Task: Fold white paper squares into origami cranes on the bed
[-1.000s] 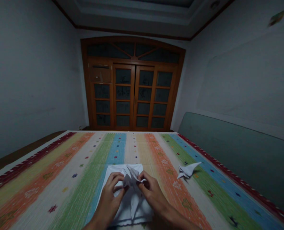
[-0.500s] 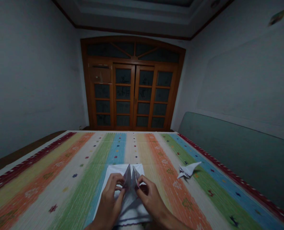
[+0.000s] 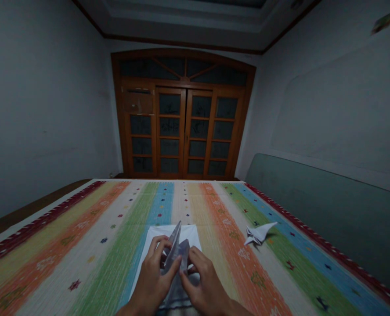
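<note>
Between my two hands stands a piece of folded origami paper [image 3: 173, 252], greyish white, with two pointed flaps rising side by side. My left hand [image 3: 155, 267] pinches the taller left flap, thumb on its near face and fingers behind. The right flap is pinched by my right hand [image 3: 203, 276], its thumb close to the left thumb. Under the folded paper lies a flat white sheet or stack of paper [image 3: 192, 230], largely covered by my hands. A finished white paper crane [image 3: 260, 233] rests on the cloth to the right.
A striped, multicoloured tablecloth [image 3: 116, 263] covers the table. Along the right side runs a grey-green bench back [image 3: 313, 197]. Wooden doors with glass panes [image 3: 185, 131] stand beyond the far table edge, between pale walls.
My right hand has shifted slightly left, and the thumbs are closer together. The left flap stands taller and leans right; the right flap has turned and shows more of its face.
</note>
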### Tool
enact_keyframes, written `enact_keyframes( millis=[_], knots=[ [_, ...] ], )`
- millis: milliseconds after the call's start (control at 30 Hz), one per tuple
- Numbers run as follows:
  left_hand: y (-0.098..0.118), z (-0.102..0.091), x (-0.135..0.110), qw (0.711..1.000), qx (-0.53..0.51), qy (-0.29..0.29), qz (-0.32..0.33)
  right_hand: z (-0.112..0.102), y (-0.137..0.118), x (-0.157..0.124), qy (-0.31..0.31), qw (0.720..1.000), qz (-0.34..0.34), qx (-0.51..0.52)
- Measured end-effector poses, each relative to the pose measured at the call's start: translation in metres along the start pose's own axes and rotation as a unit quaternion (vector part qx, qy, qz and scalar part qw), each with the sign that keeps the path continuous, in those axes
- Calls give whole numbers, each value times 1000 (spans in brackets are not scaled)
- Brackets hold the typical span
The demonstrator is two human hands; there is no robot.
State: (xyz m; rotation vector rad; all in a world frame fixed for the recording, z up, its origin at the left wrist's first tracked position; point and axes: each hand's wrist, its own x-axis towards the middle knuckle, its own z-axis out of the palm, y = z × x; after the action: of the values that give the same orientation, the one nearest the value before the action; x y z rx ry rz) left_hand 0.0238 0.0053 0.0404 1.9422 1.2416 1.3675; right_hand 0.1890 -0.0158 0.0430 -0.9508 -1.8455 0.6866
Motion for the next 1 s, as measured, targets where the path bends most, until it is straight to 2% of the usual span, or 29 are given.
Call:
enact_keyframes(
  millis=[100, 200, 300, 500, 633, 767, 867, 1000],
  knots=[
    [2, 0, 4, 1000, -10, 5, -19, 4, 4, -3, -6, 998, -60, -35],
    [5, 0, 6, 1000, -17, 5, -26, 7, 8, -5, 17, 995, -79, -59],
    [5, 0, 6, 999, -28, 13, -27, 6, 8, -4, 51, 996, -54, -43],
    [0, 5, 1, 997, -49, 48, -24, 5, 2, 0, 73, 997, 10, 30],
    [6, 5, -1, 999, -35, 18, 28, 8, 2, 2, 92, 991, 81, 57],
    [9, 6, -4, 993, 15, 10, 119, 7, -2, 7, 107, 979, 139, 102],
    [7, 6, -6, 983, 44, 15, 177, 6, -6, 9, 114, 971, 146, 152],
    [4, 5, -6, 977, 65, 33, 201, 6, -7, 8, 105, 961, 127, 222]
  ],
)
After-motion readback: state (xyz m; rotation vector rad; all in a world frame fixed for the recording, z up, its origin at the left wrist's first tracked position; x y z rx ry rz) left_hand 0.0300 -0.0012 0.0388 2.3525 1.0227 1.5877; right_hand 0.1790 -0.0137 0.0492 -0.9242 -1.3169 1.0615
